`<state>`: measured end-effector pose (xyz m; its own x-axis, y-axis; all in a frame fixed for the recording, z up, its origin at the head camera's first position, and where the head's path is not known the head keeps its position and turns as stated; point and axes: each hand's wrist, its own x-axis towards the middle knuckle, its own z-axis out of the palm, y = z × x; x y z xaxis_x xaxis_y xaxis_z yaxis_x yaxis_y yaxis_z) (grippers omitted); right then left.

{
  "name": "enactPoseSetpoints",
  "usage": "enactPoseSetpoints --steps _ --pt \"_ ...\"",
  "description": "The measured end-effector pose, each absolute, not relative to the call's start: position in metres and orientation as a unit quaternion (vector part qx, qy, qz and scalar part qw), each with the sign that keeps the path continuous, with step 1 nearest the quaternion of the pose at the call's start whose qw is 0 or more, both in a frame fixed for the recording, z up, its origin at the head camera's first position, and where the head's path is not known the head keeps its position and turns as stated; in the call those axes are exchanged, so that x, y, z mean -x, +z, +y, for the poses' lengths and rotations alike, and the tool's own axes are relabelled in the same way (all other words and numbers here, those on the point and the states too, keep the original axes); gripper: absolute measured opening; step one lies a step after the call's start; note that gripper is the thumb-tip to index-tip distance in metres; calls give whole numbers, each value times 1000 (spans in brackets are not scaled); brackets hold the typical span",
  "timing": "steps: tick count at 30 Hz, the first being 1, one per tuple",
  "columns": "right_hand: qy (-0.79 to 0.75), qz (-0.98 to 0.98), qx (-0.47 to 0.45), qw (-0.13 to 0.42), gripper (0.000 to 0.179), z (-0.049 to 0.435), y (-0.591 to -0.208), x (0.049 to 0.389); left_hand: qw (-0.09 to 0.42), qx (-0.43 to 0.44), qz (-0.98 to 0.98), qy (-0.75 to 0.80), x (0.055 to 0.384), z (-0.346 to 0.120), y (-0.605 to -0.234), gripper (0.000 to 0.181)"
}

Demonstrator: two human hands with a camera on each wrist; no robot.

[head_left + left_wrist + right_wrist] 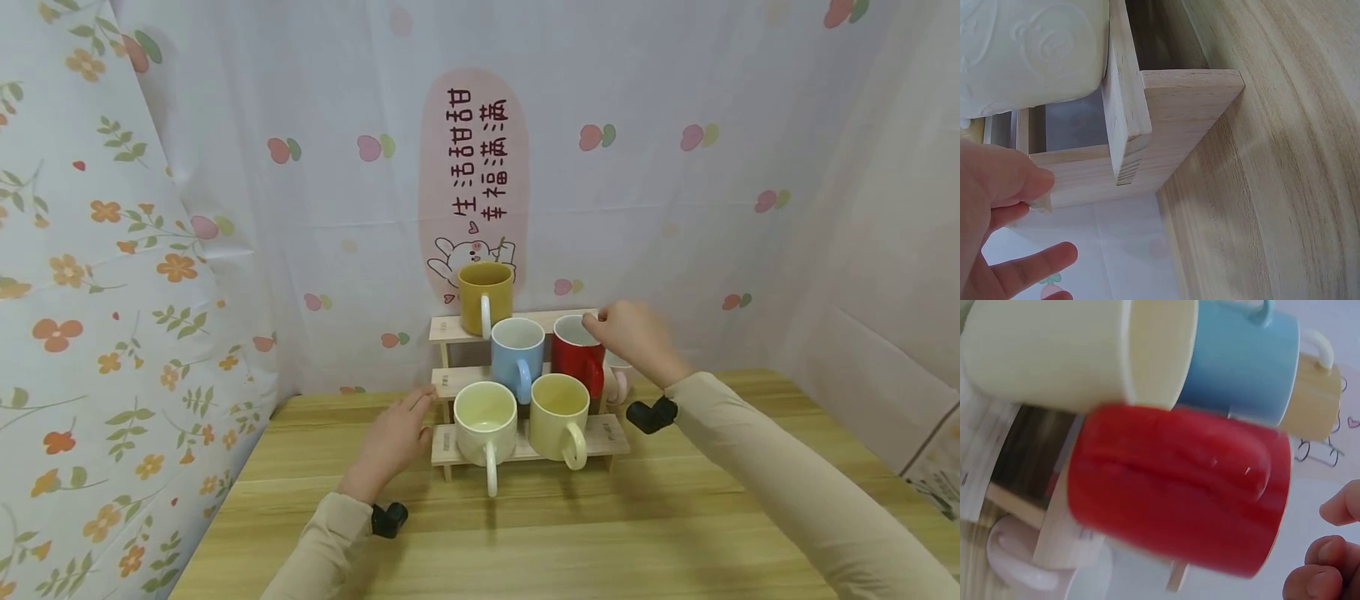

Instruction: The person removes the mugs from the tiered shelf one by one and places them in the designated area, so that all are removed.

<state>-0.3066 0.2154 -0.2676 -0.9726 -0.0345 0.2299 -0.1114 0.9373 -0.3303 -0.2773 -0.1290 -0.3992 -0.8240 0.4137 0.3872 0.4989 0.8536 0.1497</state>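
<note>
A three-tier wooden rack holds several mugs. My left hand is at its left side, with the thumb and forefinger pinching the end of a wooden tier. Above the red mug, on the middle tier's right, hangs my right hand. In the right wrist view its fingertips are apart from that mug's rim, loosely bent around nothing. To the left of the red mug is a light blue mug. Below sit a cream mug and a pale yellow mug.
A mustard mug stands on the top tier. Behind the rack's right end, a pale pink mug is partly hidden. Everything stands on a wood-grain table, with a printed curtain behind.
</note>
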Motion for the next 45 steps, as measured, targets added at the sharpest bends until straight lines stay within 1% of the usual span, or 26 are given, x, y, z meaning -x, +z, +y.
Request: enactPoseSetpoints --steps 7,14,18,27,36,41,45 --pt "185 -976 -49 105 45 196 -264 313 162 241 -947 -134 277 -130 -399 48" --pt "183 -979 -49 74 47 180 -261 319 162 245 -946 -134 277 -130 -398 48" --pt "179 -981 -43 66 46 173 -260 320 160 250 -946 -130 277 -129 -398 50" --pt "186 -977 -78 64 42 157 -258 326 161 245 -947 -129 276 -129 -399 53" --pt "175 -981 -58 64 41 141 -260 333 160 245 -947 -134 274 -130 -400 53" --pt "164 -982 -69 66 43 133 -257 334 174 245 -945 -131 275 -130 -401 53" --pt "164 -982 -75 63 43 125 -254 335 173 242 -945 -135 276 -130 -401 53"
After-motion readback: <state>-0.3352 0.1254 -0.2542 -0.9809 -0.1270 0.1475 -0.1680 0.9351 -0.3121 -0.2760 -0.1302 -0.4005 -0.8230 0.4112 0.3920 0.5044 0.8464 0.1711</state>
